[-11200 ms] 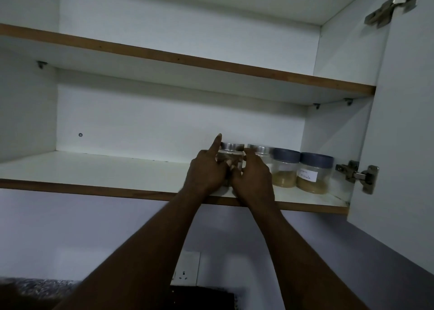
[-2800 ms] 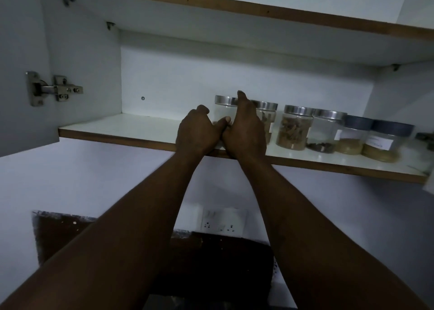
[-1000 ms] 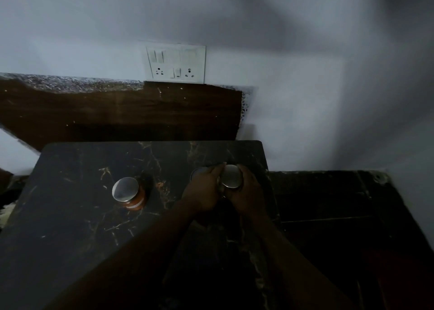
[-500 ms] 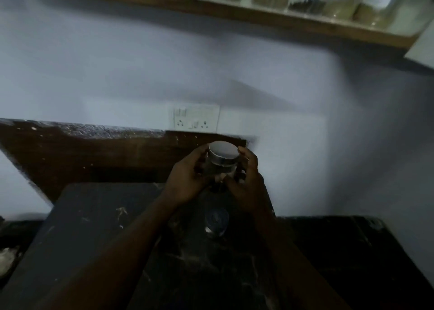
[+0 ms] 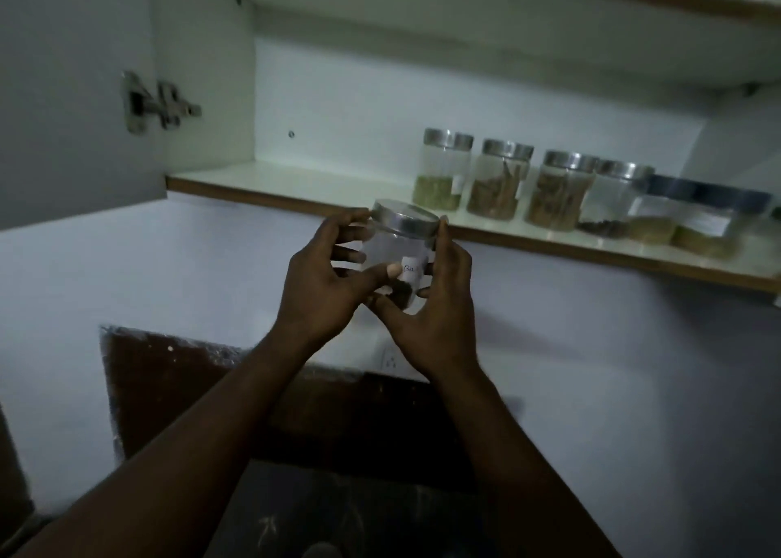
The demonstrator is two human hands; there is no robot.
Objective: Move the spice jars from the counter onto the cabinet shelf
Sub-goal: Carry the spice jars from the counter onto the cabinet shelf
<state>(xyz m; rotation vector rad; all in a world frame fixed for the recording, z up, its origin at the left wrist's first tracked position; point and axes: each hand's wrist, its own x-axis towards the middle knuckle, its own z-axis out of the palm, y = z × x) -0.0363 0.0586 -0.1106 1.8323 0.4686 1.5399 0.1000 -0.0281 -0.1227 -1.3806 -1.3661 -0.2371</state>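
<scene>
Just below the front edge of the cabinet shelf (image 5: 296,185), a clear spice jar (image 5: 395,261) with a silver lid is held tilted in the air between both hands; the left hand (image 5: 321,291) wraps its side with the thumb across the front, the right hand (image 5: 439,316) cups the other side, fingertips at the lid; a white label and some dark contents show through; six jars stand in a row on the shelf to the right, the nearest (image 5: 443,175) holding greenish spice.
</scene>
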